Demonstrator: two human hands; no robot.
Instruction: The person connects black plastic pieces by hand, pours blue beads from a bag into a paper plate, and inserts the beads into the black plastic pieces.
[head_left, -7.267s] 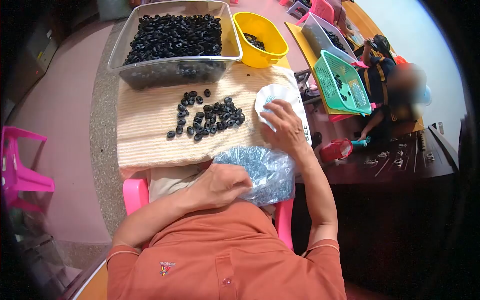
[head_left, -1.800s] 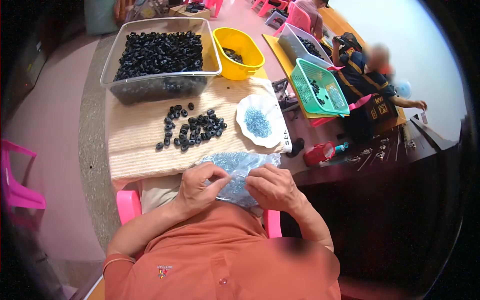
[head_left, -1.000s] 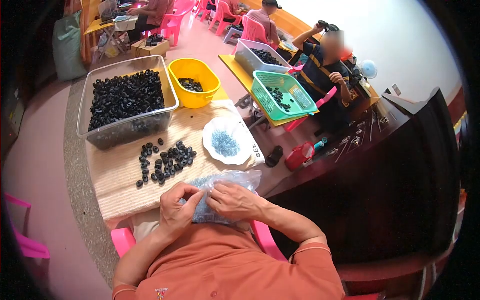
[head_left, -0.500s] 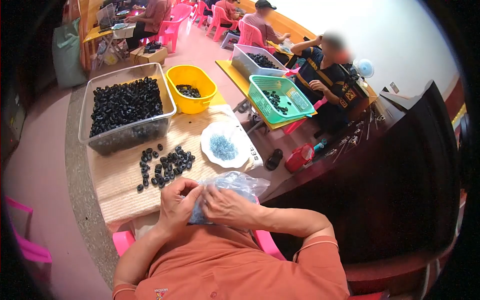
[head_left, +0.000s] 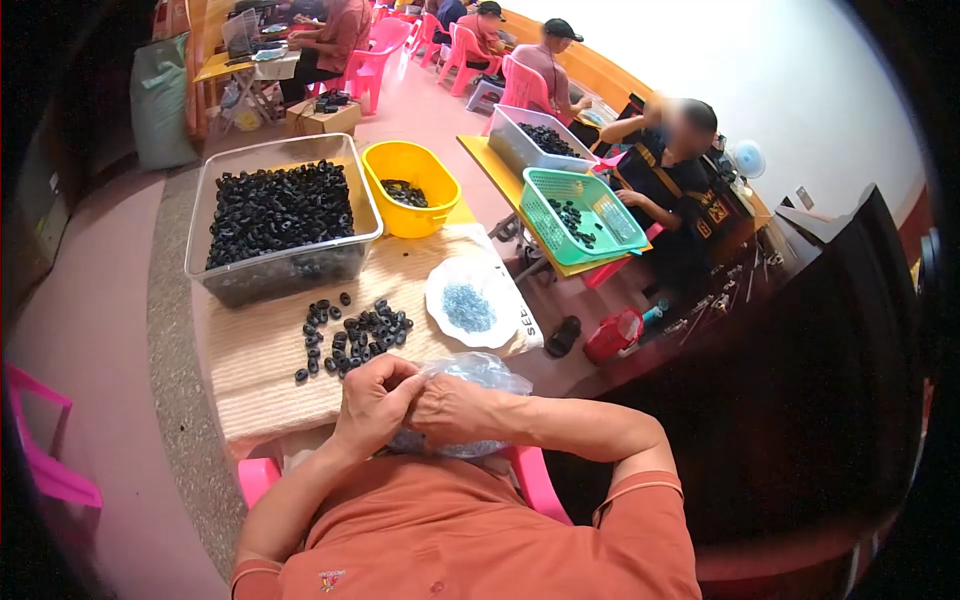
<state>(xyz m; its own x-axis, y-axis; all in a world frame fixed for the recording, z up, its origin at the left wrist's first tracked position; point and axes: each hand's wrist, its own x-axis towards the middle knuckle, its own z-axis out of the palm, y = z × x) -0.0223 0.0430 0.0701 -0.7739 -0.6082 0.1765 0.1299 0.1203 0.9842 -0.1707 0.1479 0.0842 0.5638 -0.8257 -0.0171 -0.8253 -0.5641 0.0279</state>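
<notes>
A clear plastic bag (head_left: 485, 372) with small bluish contents rests at the table's near edge, against my body. My left hand (head_left: 375, 410) pinches the bag's edge between thumb and fingers. Right beside it, my right hand (head_left: 455, 408) is closed on the bag too, its fingertips mostly hidden behind the hand. Just beyond lies a loose group of small black oval parts (head_left: 365, 335) on the ribbed cloth. A white scalloped dish (head_left: 445, 312) holding tiny bluish clear pieces stands past the bag.
A large clear bin (head_left: 300, 265) full of black parts stands at the back left of the cloth-covered table (head_left: 260, 395), beside a yellow tub (head_left: 425, 220). At another table, a person sits by a green basket (head_left: 575, 250). Pink chairs (head_left: 370, 65) stand further off.
The whole view has shifted, so the surroundings sit further right and lower. My right hand has turned and closed in against my left, and less of the bag shows above the hands.
</notes>
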